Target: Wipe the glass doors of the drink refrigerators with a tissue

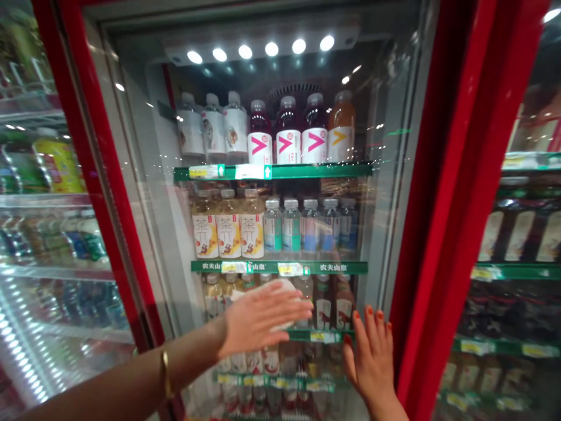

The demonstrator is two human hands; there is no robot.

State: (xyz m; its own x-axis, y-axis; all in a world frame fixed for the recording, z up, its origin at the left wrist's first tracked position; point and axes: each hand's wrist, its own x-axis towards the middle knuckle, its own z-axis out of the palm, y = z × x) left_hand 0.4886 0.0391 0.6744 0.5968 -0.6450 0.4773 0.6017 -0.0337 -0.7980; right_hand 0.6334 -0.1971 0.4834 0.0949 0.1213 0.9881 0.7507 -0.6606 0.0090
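Pressing one cloth [287, 285] to one glass door [169, 245] below six lamps [272, 48], the left hand [260, 320] lies flat, the right hand [372, 359] spread.

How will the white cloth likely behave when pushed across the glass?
Probably floppy: the white cloth's uneven edges show past the left hand. It should slide fairly easily, as the glass door looks smooth and reflective.

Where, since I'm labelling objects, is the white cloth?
It's in the head view's lower middle, between the left hand and the clear glass door.
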